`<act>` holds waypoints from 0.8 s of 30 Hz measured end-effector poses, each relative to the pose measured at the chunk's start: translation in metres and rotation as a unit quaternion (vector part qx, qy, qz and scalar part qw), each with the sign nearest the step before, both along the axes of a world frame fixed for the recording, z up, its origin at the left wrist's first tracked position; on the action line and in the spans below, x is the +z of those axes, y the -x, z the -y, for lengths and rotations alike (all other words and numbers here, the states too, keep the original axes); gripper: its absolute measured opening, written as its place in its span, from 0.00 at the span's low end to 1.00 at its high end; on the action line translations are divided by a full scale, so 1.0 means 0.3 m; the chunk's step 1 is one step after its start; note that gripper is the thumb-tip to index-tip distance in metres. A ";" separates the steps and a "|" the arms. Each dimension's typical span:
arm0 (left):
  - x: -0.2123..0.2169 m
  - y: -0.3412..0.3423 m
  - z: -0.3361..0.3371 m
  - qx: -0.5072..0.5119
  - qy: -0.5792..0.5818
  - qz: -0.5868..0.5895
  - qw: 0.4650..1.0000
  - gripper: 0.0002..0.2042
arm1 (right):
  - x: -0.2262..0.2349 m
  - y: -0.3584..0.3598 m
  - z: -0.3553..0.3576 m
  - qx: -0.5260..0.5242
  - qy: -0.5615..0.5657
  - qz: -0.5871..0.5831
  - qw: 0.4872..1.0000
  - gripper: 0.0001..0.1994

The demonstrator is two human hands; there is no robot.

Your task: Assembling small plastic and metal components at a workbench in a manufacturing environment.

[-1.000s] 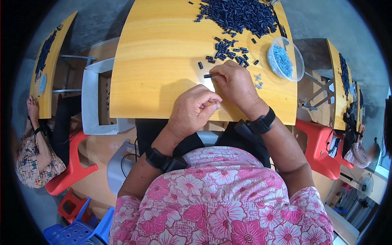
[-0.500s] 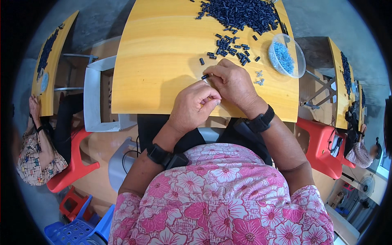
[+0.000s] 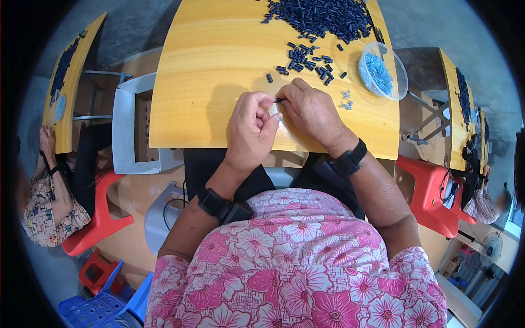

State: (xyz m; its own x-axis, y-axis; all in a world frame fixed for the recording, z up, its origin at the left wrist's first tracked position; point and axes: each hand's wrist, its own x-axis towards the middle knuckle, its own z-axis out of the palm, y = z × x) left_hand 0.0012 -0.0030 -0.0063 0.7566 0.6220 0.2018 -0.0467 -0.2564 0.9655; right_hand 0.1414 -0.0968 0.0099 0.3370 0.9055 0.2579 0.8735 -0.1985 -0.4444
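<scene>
Over the near part of the wooden table [image 3: 191,71], my right hand [image 3: 314,112] pinches a small black cylindrical piece [image 3: 279,100] between thumb and fingers. My left hand [image 3: 249,127] is closed right beside it, its fingertips close to the same piece. Whatever the left fingers hold is too small or hidden to make out. One loose black piece [image 3: 269,78] lies just beyond the hands. Farther off is a small cluster of black pieces [image 3: 298,59]. A few tiny clear pieces [image 3: 346,104] lie to the right of my right hand.
A big heap of black pieces [image 3: 322,19] covers the far side of the table. At the right edge stands a clear plastic bowl [image 3: 402,82] of small light-blue pieces [image 3: 377,74]. A white box [image 3: 124,131] adjoins the table's left. Other people sit at tables on both sides.
My left hand has turned more upright and its fingers have moved up to the black piece in my right hand. The right hand has hardly moved.
</scene>
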 end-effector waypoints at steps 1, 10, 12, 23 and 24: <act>0.001 -0.007 0.001 0.038 0.013 0.008 0.999 0.16 | 0.003 0.003 0.006 0.004 0.006 0.007 1.000 0.05; -0.004 -0.026 -0.011 0.006 -0.135 -0.075 0.988 0.10 | -0.004 0.002 0.062 0.011 -0.039 -0.049 0.998 0.05; -0.015 -0.027 -0.015 0.009 -0.131 -0.071 0.989 0.08 | -0.008 0.006 0.069 0.013 -0.033 -0.059 0.998 0.05; -0.011 -0.028 -0.022 -0.004 -0.147 -0.070 0.987 0.04 | -0.030 0.016 0.084 -0.020 -0.070 -0.147 0.986 0.05; -0.010 -0.029 -0.021 -0.005 -0.120 -0.064 0.991 0.04 | -0.038 0.019 0.089 -0.037 -0.084 -0.209 0.974 0.06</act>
